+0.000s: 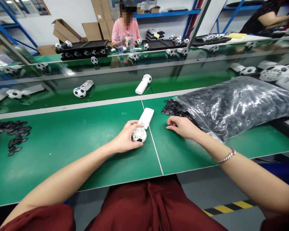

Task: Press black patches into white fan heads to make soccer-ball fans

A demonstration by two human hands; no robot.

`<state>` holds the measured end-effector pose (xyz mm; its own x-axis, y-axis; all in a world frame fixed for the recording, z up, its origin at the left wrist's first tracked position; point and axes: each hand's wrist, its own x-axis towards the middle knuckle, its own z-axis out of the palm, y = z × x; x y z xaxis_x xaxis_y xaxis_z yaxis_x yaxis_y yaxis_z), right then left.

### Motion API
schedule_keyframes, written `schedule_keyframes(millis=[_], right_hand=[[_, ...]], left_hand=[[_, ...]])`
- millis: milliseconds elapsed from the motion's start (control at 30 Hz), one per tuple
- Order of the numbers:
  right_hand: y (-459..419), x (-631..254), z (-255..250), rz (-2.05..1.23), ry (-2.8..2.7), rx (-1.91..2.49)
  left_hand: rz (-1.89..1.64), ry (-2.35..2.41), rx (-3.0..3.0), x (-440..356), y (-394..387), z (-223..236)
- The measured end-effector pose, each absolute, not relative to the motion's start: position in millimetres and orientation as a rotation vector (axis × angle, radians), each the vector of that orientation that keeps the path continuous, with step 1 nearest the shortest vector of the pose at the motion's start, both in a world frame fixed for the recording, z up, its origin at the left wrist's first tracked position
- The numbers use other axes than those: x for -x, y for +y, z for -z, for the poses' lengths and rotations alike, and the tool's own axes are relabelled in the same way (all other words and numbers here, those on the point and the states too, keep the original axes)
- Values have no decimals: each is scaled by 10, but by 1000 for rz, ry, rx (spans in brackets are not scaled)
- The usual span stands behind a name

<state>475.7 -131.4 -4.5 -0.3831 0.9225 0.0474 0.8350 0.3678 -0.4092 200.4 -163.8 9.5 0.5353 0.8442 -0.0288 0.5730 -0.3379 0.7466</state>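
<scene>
My left hand [125,138] is wrapped round the ball-shaped head of a white hand-held fan [142,126] lying on the green table [74,141]; the fan's handle points away from me. The head is white with a honeycomb grille and one black patch. My right hand [181,126] rests on the table just right of the fan, its fingers curled at the edge of a spill of small black pieces [173,108]. Whether it pinches a piece is hidden.
A clear plastic bag [233,102] full of black pieces lies at the right. More black pieces [9,134] lie at the far left. Finished football fans [142,84] ride the conveyor behind. A person in pink [125,30] sits at the far bench.
</scene>
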Motion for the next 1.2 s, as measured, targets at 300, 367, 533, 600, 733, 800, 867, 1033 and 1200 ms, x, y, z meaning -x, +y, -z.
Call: schedule_keyframes(millis=[300, 367, 533, 600, 733, 800, 867, 1033, 1200], right_hand=[[-1738, -4218, -191, -919, -2294, 1173], [-1756, -4164, -162, -1011, -2252, 1166], [-1758, -4156, -97, -884, -2351, 1090], [-1767, -4168, -96, -716, -2390, 1037], [-1785, -4159, -106, -453, -2288, 943], [-1789, -4138, -94, -526, -2202, 980], [-1790, -4112, -61, -796, -2081, 1048], [-1751, -4041, 22, -1220, -1931, 1095], [-1684, -3972, 14, -1131, -2000, 1058]], left_hand=[[-403, 808, -2138, -1838, -1531, -151], [-399, 818, -2145, -1850, -1542, -158], [-395, 860, -2151, -1877, -1580, -163], [-395, 866, -2154, -1878, -1588, -165], [-423, 875, -2162, -1888, -1603, -152], [-452, 893, -2156, -1905, -1616, -138], [-488, 926, -2130, -1928, -1633, -124], [-563, 1013, -2067, -1984, -1664, -89], [-655, 1058, -2059, -2043, -1688, -32]])
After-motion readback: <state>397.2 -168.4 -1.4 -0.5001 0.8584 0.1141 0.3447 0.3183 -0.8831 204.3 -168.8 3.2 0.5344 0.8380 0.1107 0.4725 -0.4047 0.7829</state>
